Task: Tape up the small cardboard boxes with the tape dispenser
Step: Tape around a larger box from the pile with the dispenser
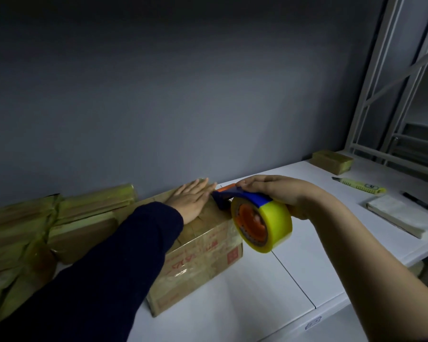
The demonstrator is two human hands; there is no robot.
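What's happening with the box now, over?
Left hand flat on cardboard box. Right hand grips tape dispenser at box top. Nothing blocking.

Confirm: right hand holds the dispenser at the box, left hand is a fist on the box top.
No fist: the head view shows the left hand lying flat on the box top. The right hand does hold the dispenser at the box.

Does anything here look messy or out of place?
Mostly the pile of boxes at the left: they lie at uneven angles, and their tape looks bunched and wrinkled. One taped box sits apart at the far end of the table. The box under the left hand looks square.
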